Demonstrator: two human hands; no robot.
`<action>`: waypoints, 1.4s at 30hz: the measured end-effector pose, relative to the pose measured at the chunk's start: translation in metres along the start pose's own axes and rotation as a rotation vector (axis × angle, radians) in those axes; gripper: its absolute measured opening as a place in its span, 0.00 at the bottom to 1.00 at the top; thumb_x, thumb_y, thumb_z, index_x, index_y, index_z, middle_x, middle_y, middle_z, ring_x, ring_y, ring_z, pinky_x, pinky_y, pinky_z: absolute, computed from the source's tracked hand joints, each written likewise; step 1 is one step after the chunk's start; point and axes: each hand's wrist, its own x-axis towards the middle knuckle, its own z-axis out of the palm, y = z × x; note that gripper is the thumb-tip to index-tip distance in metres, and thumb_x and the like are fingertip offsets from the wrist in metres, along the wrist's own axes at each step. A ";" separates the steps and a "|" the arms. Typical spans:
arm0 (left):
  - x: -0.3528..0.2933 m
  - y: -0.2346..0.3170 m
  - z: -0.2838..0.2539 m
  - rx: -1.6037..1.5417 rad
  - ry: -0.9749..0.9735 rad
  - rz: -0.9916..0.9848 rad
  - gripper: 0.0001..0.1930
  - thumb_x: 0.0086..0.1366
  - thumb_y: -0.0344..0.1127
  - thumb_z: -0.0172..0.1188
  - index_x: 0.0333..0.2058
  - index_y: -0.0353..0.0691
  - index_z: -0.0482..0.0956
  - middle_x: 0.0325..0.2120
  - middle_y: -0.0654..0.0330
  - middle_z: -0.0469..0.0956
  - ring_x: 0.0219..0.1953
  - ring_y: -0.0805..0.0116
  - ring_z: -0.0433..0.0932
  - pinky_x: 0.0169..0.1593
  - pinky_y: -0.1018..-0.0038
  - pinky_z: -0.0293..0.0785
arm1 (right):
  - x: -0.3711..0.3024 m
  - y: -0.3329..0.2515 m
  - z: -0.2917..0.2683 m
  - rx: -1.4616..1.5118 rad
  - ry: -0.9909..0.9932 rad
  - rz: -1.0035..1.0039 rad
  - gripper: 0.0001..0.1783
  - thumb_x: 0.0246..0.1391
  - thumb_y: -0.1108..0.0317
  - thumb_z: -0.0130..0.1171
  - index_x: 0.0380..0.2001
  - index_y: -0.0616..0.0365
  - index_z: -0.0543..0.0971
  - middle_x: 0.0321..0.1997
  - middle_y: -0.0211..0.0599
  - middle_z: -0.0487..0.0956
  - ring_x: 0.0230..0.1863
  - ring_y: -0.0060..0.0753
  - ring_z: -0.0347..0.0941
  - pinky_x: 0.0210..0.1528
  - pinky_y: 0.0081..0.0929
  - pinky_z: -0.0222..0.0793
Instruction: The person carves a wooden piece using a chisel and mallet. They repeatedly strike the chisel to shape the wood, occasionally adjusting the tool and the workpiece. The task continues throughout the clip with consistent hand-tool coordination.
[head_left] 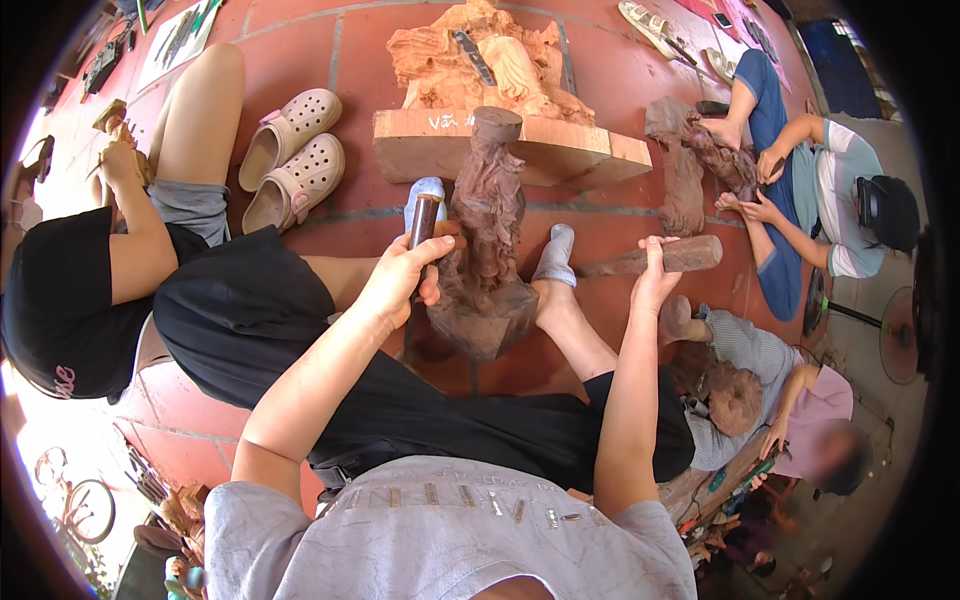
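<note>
Between my legs stands a dark reddish-brown carved wooden statue [487, 215], upright with a round flat top and a wider angular base. My left hand [400, 275] is closed round a chisel [425, 215] just left of the statue; its dark handle with a pale metal ring points up, and its lower end is hidden by my hand and the carving. To the right, apart from the statue, my right hand [655, 275] grips a wooden mallet [692, 254]. The mallet's thick round end points right, and its narrower part runs left toward my foot.
Ahead lies a large pale orange wood carving [490, 65] on a thick wooden slab [520, 150]. Beige clogs [295, 160] stand left on the red tiles. Seated people work on both sides, one on the right with another dark carving [725, 160]. A fan [900, 330] stands far right.
</note>
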 end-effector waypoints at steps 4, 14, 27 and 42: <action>-0.006 0.004 0.009 0.006 0.023 0.026 0.21 0.67 0.40 0.62 0.53 0.33 0.73 0.38 0.58 0.79 0.13 0.78 0.63 0.20 0.77 0.64 | -0.007 -0.021 0.010 0.008 -0.021 -0.117 0.14 0.59 0.78 0.63 0.45 0.58 0.71 0.42 0.36 0.78 0.45 0.30 0.77 0.55 0.32 0.74; -0.015 0.005 0.016 0.100 -0.078 0.098 0.21 0.76 0.51 0.50 0.48 0.38 0.77 0.28 0.64 0.76 0.18 0.79 0.68 0.22 0.79 0.65 | 0.009 -0.078 0.005 -0.327 -0.062 -0.360 0.21 0.58 0.79 0.63 0.52 0.57 0.68 0.44 0.38 0.79 0.47 0.28 0.75 0.53 0.27 0.73; -0.039 -0.019 0.096 0.337 -0.395 0.136 0.17 0.75 0.46 0.55 0.55 0.42 0.74 0.30 0.69 0.75 0.28 0.83 0.70 0.33 0.82 0.70 | -0.041 0.086 -0.014 -0.356 -0.479 0.096 0.24 0.51 0.77 0.70 0.50 0.57 0.72 0.56 0.41 0.76 0.57 0.34 0.73 0.59 0.32 0.70; -0.047 -0.040 0.110 0.949 -0.650 0.724 0.18 0.65 0.46 0.62 0.48 0.42 0.78 0.40 0.53 0.82 0.43 0.50 0.81 0.44 0.56 0.77 | -0.017 -0.122 -0.040 -1.163 -0.375 -0.438 0.23 0.42 0.66 0.75 0.43 0.55 0.79 0.39 0.41 0.82 0.41 0.46 0.80 0.45 0.36 0.75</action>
